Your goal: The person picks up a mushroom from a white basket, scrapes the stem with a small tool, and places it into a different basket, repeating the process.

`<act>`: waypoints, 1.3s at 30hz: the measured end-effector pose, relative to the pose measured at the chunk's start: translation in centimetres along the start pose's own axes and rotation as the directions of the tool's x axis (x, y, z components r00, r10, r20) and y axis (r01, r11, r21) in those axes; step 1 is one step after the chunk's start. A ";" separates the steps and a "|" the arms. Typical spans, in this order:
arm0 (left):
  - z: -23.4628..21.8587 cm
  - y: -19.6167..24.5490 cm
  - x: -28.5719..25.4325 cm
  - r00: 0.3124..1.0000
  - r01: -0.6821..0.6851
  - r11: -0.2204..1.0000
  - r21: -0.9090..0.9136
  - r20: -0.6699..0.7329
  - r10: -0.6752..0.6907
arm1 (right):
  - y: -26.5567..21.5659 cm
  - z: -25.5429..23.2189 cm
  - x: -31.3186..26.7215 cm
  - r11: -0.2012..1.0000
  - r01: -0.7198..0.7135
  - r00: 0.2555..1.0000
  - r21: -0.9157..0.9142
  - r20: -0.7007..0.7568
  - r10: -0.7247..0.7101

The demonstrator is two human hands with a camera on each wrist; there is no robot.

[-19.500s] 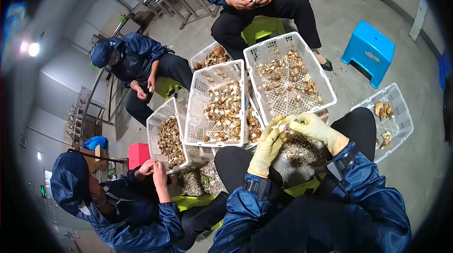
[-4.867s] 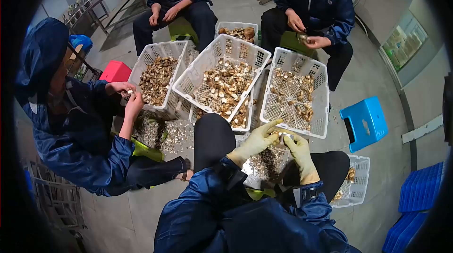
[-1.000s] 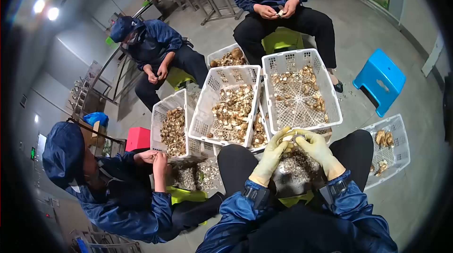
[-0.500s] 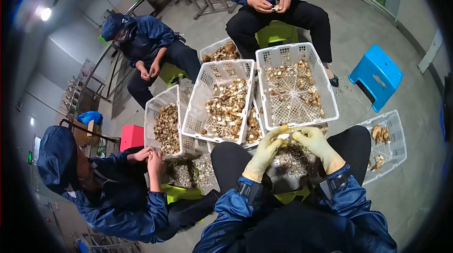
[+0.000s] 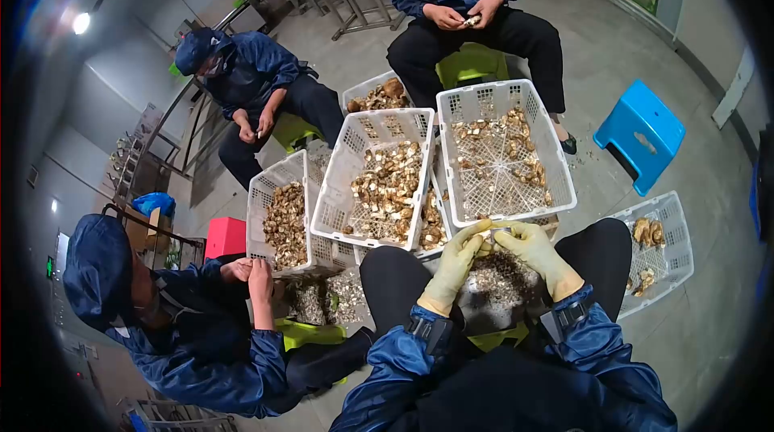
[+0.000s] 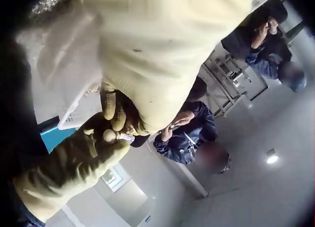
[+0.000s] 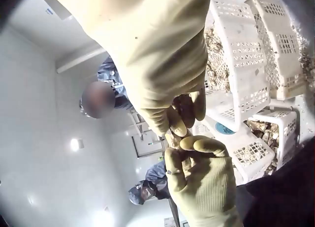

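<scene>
In the head view my gloved left hand (image 5: 454,269) holds a small pale mushroom (image 5: 488,236) in front of my knees, its fingers curled round it. My gloved right hand (image 5: 538,253) meets it from the other side, thumb and fingers bent at the mushroom. A small silvery blade (image 6: 126,137) shows by the right thumb in the left wrist view; its handle is hidden in the glove. In the right wrist view the fingertips of both hands press close together round a brownish-white piece (image 7: 172,139). Below the hands lies a heap of dark and white trimmings (image 5: 501,277).
White crates with mushrooms stand ahead: a right crate (image 5: 556,190), a middle crate (image 5: 326,206) and a left crate (image 5: 258,190). Another crate (image 5: 685,259) is beside my right knee. A blue stool (image 5: 641,138) stands at right. Three seated people in blue jackets handle small pieces.
The view has swung back from its position several seconds ago. In the last half second both hands stay together, and the mushroom's white face between them shows less.
</scene>
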State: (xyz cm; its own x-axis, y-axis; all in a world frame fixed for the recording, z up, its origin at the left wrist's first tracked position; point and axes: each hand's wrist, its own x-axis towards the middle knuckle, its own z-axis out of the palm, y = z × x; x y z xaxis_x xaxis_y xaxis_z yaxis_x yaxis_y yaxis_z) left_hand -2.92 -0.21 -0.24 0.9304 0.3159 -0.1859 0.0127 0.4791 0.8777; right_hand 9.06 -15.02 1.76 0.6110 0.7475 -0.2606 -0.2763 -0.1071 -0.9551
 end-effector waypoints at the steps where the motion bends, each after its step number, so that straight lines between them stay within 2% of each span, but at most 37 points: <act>1: 0.1 0.0 0.0 0.999 -0.033 0.999 0.032 -0.007 0.033 | -0.4 0.2 -0.2 1.000 0.006 1.000 0.006 0.006 -0.006; 3: 0.3 0.0 -0.1 0.995 -0.097 0.991 0.096 -0.018 0.099 | -0.9 0.6 -0.5 1.000 0.017 1.000 0.019 0.017 -0.018; 4: 0.4 0.0 -0.2 0.996 -0.088 0.992 0.086 -0.022 0.090 | -0.9 0.6 -0.5 1.000 0.018 1.000 0.002 0.007 -0.018; 7: 0.1 0.1 -0.5 0.999 -0.042 0.994 -0.104 -0.005 0.042 | -0.9 -0.4 0.2 0.999 -0.047 0.997 -0.006 0.059 0.047; 9: 0.3 0.5 -0.6 0.999 -0.041 0.995 -0.090 -0.012 0.040 | 0.7 -0.8 0.9 1.000 -0.003 0.998 -0.014 0.060 0.003; 11: 0.3 0.6 -0.5 0.999 -0.045 0.998 -0.040 -0.017 0.045 | -1.3 0.4 -0.3 0.996 0.089 0.994 -0.006 0.071 -0.088; 13: -0.2 0.0 -0.1 0.998 -0.055 0.998 0.044 -0.017 0.055 | 0.3 0.5 0.4 0.998 0.067 0.996 -0.010 0.058 -0.066; 15: -0.5 -0.5 -0.1 0.999 -0.046 0.999 -0.011 -0.003 0.046 | 1.2 0.0 0.7 0.999 0.049 0.998 0.002 0.033 -0.049; 16: -0.3 0.0 -0.3 0.999 -0.053 0.998 -0.020 0.007 0.054 | 0.8 -0.7 1.0 0.996 -0.046 0.998 -0.074 0.040 0.049; 17: -0.1 0.2 -0.3 0.998 -0.063 0.998 -0.030 0.019 0.063 | 0.7 -0.7 0.9 0.998 -0.027 0.999 -0.058 0.036 0.029; 18: -0.2 0.2 -0.3 0.999 -0.016 0.981 -0.194 0.033 0.023 | 0.6 -0.5 0.8 0.999 -0.007 0.999 -0.042 0.031 0.008; 20: -0.5 -0.6 0.3 0.999 -0.036 0.998 -0.061 -0.032 0.034 | -0.3 0.5 0.1 0.996 0.081 0.997 0.034 0.004 -0.081; 22: -0.1 -0.5 0.2 0.995 -0.075 0.995 0.059 -0.069 0.079 | 0.6 1.0 0.2 0.989 0.103 0.993 -0.105 -0.053 -0.109; 23: 0.0 -0.5 0.1 0.996 -0.066 0.998 0.014 -0.061 0.067 | 0.6 1.4 0.1 0.981 0.135 0.986 -0.141 -0.077 -0.147; 26: 0.2 -0.7 0.0 0.998 -0.042 0.996 -0.077 -0.059 0.038 | 0.4 0.4 0.7 0.996 -0.028 0.996 -0.089 -0.090 0.019; 29: 0.2 -0.9 0.1 0.995 -0.032 0.995 -0.091 -0.097 0.024 | 0.1 0.5 0.5 1.000 0.023 0.998 -0.012 -0.052 -0.024; 33: -0.1 -1.1 0.1 0.989 -0.072 0.997 0.013 -0.126 0.073 | 0.4 1.4 0.2 0.993 0.087 0.996 0.080 -0.025 -0.086; 34: 0.1 -0.7 0.0 0.990 -0.087 0.996 -0.015 -0.111 0.085 | 0.6 0.9 0.5 0.999 0.044 0.999 0.012 0.008 -0.044; 38: -0.6 -1.8 0.6 0.992 -0.103 0.990 -0.101 -0.086 0.094 | 0.9 0.7 0.8 0.994 0.037 0.999 0.105 0.023 -0.039; 39: -0.6 -1.9 0.6 0.991 -0.106 0.987 -0.120 -0.088 0.095 | 0.9 0.7 0.7 0.997 0.038 0.999 0.060 0.022 -0.040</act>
State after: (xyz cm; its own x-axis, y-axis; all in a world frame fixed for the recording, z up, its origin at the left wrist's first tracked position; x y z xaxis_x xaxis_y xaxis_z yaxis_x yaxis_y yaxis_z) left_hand -2.55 -0.45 -2.29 0.8913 0.4314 -0.1396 -0.1297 0.5377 0.8331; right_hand 8.69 -14.14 0.84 0.6048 0.7657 -0.2191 -0.2964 -0.0390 -0.9543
